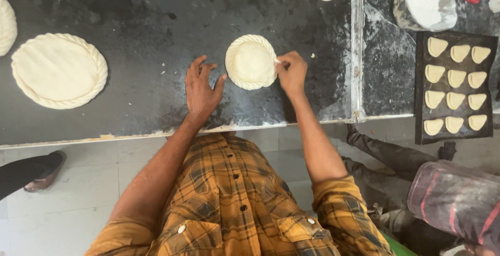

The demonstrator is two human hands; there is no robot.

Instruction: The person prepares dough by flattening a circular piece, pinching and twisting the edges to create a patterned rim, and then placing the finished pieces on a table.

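Now you're crimping the small dough round's [251,61] braided rim, right hand [292,72] pinching its edge, left hand [200,88] spread flat beside it; next likely needs turning the round.

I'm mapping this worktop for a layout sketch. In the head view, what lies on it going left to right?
Large crimped dough round → left hand → small dough round → right hand → flour tub → dark tray of folded pastries.
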